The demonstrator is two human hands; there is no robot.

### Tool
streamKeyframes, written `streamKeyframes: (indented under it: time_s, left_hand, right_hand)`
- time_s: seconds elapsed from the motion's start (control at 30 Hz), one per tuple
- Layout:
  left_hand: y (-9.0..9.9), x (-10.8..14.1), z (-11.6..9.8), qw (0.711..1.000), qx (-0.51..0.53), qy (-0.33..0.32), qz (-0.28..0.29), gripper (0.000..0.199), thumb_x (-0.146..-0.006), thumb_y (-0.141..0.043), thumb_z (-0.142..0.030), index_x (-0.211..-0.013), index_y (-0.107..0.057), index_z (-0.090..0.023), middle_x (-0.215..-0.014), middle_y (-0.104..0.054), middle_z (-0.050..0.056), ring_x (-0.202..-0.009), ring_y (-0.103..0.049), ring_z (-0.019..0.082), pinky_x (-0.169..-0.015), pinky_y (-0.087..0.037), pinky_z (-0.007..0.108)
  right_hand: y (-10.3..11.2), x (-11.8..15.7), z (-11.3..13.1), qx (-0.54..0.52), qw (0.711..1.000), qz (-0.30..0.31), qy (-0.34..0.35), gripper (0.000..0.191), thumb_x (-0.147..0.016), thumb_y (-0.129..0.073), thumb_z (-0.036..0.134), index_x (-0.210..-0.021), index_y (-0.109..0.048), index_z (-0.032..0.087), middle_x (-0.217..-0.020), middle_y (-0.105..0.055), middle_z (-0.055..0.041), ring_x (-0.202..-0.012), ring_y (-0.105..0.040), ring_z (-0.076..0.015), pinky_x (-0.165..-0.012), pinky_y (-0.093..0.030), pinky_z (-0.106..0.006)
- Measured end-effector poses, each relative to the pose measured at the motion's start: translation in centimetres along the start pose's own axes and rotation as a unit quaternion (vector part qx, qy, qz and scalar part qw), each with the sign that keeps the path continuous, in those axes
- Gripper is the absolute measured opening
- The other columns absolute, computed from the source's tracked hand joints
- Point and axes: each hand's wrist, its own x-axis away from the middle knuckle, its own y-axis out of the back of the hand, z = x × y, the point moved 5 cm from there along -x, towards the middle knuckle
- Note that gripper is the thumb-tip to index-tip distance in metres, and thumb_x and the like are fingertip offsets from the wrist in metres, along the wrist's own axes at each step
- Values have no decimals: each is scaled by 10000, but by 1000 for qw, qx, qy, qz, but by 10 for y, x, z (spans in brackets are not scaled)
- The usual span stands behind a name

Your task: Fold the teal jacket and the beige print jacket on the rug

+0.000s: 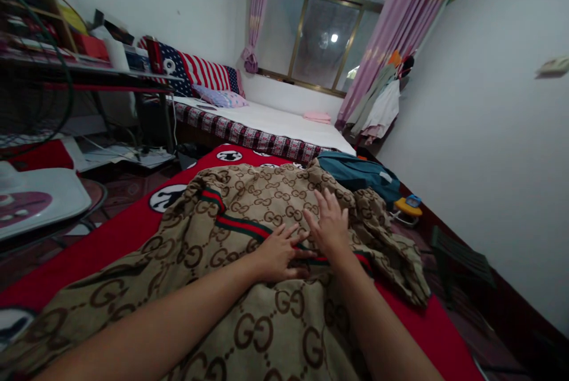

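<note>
A tan garment (262,197) with a brown monogram print and a green-and-red stripe lies spread over a red cloth (133,233) with round black-and-white patches. Its folds bunch up at the right side. My left hand (282,253) rests flat on the garment beside the stripe, fingers spread. Just to its right, my right hand (329,224) lies over the cloth with fingers apart, pointing away from me. Neither hand grips anything. Part of the stripe is hidden beneath the hands.
Beyond the red cloth stands a bed (275,123) with a white sheet. A teal garment (355,173) lies at the far right edge. To the left are a cluttered desk (84,67) and a white seat (44,197). A dark green stool (462,256) stands right.
</note>
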Motion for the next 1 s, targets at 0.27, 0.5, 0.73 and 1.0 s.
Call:
streamKeyframes:
  time_s: [0.27,0.5,0.73,1.0]
  left_hand:
    - [50,16,83,951,-60,252,-169,422,-938,-488,-398,-1316,-578,-236,-1499,-404,122,-1423,-296,303,-1147,-241,545]
    - [125,50,172,847,-212,425,-237,484,-910,-492,-359,-1361,-521,-185,-1529,-335,158,-1442,-216,354,-1144,-238,530]
    - [130,53,233,827,-97,543,-109,967,-749,-568,-704,-1484,-290,-140,-1344,-540,216,-1204,-529,391,-942,-456,466]
    - [114,15,214,895,-203,385,-97,338,-949,-378,-218,-1215,-586,-195,-1305,-552,78,-1257,-432,255,-1070,-299,369]
  right_hand:
    - [-81,23,-44,10,981,155,-119,579,-967,-285,498,-1486,-354,251,-1580,-265,-43,-1452,-216,-291,-1142,-177,-574]
    - [-82,20,-43,24,980,156,-117,575,-956,-341,507,-1475,-376,263,-1578,-272,-38,-1452,-221,-284,-1144,-187,-562]
    - [-79,21,-44,8,981,154,-118,576,-954,-369,496,-1475,-380,251,-1576,-274,-51,-1453,-219,-297,-1146,-183,-569]
    - [-79,20,-43,-2,986,138,-98,549,-954,-386,483,-1456,-411,262,-1562,-312,-47,-1447,-237,-285,-1149,-180,-551]
